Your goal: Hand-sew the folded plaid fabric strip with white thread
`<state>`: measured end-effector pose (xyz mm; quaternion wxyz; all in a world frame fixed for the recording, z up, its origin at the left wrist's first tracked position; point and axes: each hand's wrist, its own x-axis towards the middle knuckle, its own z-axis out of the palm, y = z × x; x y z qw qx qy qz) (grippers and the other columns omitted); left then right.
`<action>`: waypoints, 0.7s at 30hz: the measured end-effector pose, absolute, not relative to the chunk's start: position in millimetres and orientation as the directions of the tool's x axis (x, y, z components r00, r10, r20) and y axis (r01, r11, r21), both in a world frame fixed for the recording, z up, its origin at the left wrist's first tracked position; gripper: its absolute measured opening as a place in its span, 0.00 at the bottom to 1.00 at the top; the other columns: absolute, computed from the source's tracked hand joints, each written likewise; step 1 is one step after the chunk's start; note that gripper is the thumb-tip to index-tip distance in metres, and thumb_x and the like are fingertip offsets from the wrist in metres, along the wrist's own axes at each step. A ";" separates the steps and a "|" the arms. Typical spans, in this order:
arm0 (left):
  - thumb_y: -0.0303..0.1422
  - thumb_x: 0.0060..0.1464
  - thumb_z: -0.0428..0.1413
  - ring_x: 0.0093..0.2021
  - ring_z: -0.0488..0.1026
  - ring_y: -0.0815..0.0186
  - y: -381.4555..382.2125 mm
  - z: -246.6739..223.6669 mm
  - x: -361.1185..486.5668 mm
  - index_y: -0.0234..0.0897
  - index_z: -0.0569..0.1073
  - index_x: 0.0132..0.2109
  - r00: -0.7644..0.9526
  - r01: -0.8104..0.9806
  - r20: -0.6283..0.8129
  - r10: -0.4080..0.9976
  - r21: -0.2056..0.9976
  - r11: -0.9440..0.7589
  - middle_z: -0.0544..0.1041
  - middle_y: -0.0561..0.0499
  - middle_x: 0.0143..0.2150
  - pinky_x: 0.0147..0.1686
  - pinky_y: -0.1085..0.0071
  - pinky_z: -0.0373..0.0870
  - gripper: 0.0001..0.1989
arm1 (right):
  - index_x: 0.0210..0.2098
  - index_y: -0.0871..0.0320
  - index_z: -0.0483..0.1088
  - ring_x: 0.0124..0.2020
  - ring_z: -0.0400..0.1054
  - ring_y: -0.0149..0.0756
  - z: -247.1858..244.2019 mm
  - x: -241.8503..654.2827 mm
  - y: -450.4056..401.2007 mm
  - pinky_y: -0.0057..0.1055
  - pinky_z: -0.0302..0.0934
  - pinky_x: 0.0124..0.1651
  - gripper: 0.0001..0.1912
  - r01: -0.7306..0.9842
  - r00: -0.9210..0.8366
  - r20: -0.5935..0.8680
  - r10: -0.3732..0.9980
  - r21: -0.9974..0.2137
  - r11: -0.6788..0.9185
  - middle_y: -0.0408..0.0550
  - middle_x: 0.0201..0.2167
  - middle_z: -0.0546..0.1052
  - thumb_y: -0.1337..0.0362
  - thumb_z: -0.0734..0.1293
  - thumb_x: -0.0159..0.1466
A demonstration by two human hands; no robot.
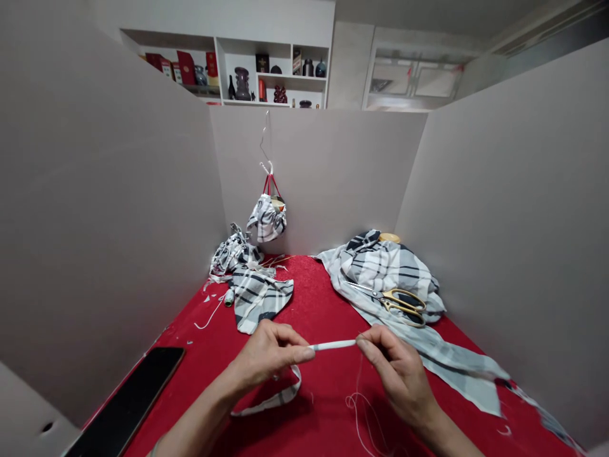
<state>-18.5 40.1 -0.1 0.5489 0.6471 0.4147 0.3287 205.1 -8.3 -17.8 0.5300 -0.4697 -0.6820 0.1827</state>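
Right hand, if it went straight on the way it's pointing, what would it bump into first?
The right hand would most likely meet the white tube it's already pinching, then the left hand just beyond, though depth is hard to judge here.

Gold-handled scissors [404, 306] are laid on a heap of grey plaid fabric [385, 266] at far right of a red-covered table [309, 304]. A black smartphone [126, 403] is placed near left. A plaid drawstring bag [266, 218] is hung from a wire hook [263, 143] on the far wall [333, 165].

Bright, even light, soft shadows, warped edges.
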 end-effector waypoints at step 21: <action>0.34 0.47 0.58 0.15 0.61 0.76 40.4 -11.2 -25.7 0.32 0.72 0.30 0.481 0.051 -0.122 0.868 0.992 0.111 0.64 0.59 0.18 0.16 0.79 0.57 0.08 | 0.27 0.57 0.63 0.26 0.58 0.32 -43.1 193.2 -3.5 0.27 0.54 0.30 0.13 0.349 -0.056 0.378 0.924 -0.860 0.373 0.41 0.23 0.63 0.57 0.59 0.65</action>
